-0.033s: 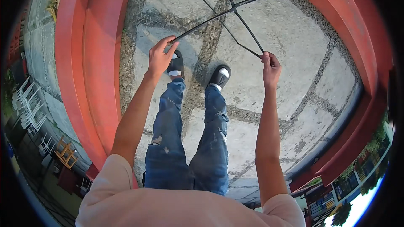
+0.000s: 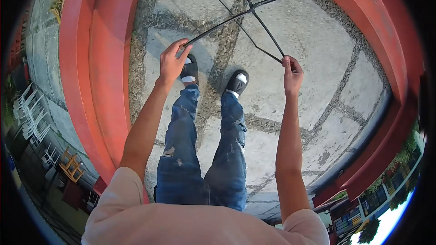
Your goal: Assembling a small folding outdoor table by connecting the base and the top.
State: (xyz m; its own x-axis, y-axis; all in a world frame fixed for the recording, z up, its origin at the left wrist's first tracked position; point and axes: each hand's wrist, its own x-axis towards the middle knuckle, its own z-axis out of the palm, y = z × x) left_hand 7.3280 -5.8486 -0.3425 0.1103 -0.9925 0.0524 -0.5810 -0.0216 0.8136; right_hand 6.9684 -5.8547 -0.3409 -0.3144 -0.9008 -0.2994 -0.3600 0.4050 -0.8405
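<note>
- Pinching, with the left hand [image 2: 171,64], one bar end of a thin black crossed-bar frame [image 2: 252,7].
- Clasping, with the right hand [image 2: 293,76], another end where two bars converge.
- Holding it out beyond black open-toed sandals [image 2: 235,83], over pale grey paving slabs [image 2: 297,36].
- Flanked on both sides by broad red-painted borders [image 2: 109,63].

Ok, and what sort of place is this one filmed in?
Outdoors, probably a paved courtyard or patio: pale stone slabs with pebbly strips between them lie underfoot, white chairs stand off to the left, and greenery shows at lower right.
</note>
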